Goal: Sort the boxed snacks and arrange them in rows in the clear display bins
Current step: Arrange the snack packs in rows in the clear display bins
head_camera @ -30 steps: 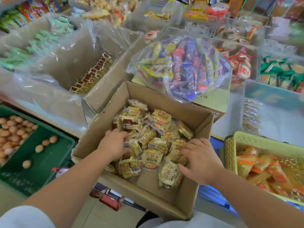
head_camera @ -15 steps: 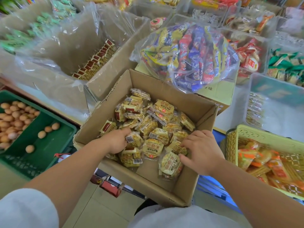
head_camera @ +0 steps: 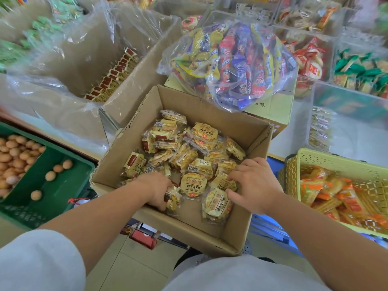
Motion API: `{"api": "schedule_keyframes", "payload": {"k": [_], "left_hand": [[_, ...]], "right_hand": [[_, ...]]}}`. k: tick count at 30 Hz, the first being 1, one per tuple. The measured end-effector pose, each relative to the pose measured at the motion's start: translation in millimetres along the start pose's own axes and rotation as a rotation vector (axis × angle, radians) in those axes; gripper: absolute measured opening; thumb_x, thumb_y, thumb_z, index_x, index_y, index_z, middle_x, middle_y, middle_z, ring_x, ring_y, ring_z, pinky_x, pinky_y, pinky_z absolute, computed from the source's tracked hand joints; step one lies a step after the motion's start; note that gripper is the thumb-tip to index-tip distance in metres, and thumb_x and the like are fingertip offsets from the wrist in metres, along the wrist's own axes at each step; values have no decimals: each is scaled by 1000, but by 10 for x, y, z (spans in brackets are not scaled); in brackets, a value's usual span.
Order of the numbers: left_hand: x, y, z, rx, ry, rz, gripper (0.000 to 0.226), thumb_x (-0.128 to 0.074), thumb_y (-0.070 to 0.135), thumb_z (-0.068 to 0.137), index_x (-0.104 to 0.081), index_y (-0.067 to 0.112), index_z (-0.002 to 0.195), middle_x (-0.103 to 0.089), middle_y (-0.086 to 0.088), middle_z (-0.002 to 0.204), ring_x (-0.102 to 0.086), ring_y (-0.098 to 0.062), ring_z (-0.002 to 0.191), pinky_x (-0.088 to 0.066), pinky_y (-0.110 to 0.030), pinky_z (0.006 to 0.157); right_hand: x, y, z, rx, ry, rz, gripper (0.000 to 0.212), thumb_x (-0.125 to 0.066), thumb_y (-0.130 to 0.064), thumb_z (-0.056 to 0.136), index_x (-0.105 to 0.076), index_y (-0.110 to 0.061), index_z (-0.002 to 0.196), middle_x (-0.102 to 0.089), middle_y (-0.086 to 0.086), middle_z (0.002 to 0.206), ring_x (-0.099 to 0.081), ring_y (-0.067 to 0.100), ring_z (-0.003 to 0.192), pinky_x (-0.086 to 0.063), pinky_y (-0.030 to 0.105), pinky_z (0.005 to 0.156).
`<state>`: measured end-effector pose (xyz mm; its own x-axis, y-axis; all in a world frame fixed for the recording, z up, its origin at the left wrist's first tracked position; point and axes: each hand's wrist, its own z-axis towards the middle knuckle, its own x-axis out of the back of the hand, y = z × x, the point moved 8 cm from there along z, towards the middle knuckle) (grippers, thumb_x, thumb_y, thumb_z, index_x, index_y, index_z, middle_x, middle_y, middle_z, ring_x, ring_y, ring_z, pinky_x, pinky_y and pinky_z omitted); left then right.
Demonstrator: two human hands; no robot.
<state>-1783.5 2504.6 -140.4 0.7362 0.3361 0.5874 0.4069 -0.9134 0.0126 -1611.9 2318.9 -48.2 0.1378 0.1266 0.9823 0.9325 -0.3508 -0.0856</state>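
An open cardboard box [head_camera: 235,120] in front of me holds several yellow wrapped snack cakes [head_camera: 201,135] in a loose heap. My left hand [head_camera: 156,189] is down at the box's near left side, its fingers curled round snack packs [head_camera: 173,197] there. My right hand [head_camera: 254,183] lies on the heap's near right, fingers bent over packs and thumb touching a round yellow pack [head_camera: 216,204]. A clear display bin [head_camera: 321,95] with a short row of packs [head_camera: 319,129] stands at the right.
A bag of mixed blue, red and yellow snacks [head_camera: 233,61] lies on a carton behind the box. A plastic-lined carton [head_camera: 134,85] with red-topped packs is at left, a green egg crate [head_camera: 69,185] lower left, a yellow basket [head_camera: 291,173] of orange snacks at right.
My left hand has slid toward me along the box's near left, gathering packs. My right hand has stayed on the heap. The camera has tilted a little further down.
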Motion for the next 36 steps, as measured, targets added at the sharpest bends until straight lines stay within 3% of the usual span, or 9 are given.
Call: {"api": "schedule_keyframes", "payload": {"k": [3,8,13,18,22,26,28,32,36], "left_hand": [[14,-63,17,20,6,-39,84,-82,45,71,-52,23,146,-63,0,133,-61,-23,118,-56,-40,96],[119,-330,-34,48,18,-242,41,-84,37,69,-66,19,100,-63,4,87,-60,-14,78,-48,-28,60],[127,-411,-106,102,-53,-332,51,-82,39,74,-64,18,116,-62,-4,100,-62,-22,91,-48,-31,66],[147,-330,-147,81,-46,-280,44,-80,39,76,-63,18,111,-57,4,83,-56,-14,74,-43,-28,57],[267,-371,-218,54,86,-375,31,-84,33,71,-57,21,80,-58,2,71,-56,-15,66,-43,-29,56],[429,-443,-417,-7,212,-672,21,-86,25,71,-72,22,86,-75,0,79,-71,-21,76,-53,-29,68],[560,-417,-562,-82,290,-904,31,-88,19,72,-77,27,100,-80,11,92,-75,-9,87,-57,-30,81],[733,-289,-792,-85,510,-1464,38,-87,10,78,-75,25,110,-81,5,102,-77,-16,94,-59,-39,87],[769,177,-896,-108,515,-1898,46,-87,14,72,-68,19,114,-80,-6,103,-78,-24,93,-61,-45,81]], "right_hand": [[0,3,1,-1,1,5,49,-37,-68,85,-72,-37,100,-66,-16,88,-55,15,95,-34,39,97],[4,3,0,3,0,8,50,-36,-68,85,-72,-37,101,-66,-16,89,-55,14,95,-34,39,98],[4,-1,4,4,-1,2,50,-36,-68,85,-72,-37,99,-67,-16,88,-56,15,95,-35,40,97],[3,-6,3,4,-6,-4,50,-35,-69,85,-72,-37,100,-67,-16,90,-55,14,95,-33,40,98],[17,-9,-1,11,0,1,51,-35,-68,85,-72,-37,99,-66,-16,88,-55,14,93,-34,39,97],[10,-4,-6,22,-2,1,51,-35,-68,85,-72,-36,99,-66,-15,86,-54,14,92,-34,39,97],[9,-6,-8,22,-11,-1,54,-33,-70,85,-72,-36,101,-67,-15,89,-54,14,94,-33,38,98],[87,-47,6,15,-26,72,67,-27,-80,85,-64,-39,125,-68,-16,111,-56,12,108,-33,39,103],[374,28,25,-162,25,945,69,-43,-79,81,-48,-43,140,-63,-22,125,-57,-2,117,-48,28,98]]}}
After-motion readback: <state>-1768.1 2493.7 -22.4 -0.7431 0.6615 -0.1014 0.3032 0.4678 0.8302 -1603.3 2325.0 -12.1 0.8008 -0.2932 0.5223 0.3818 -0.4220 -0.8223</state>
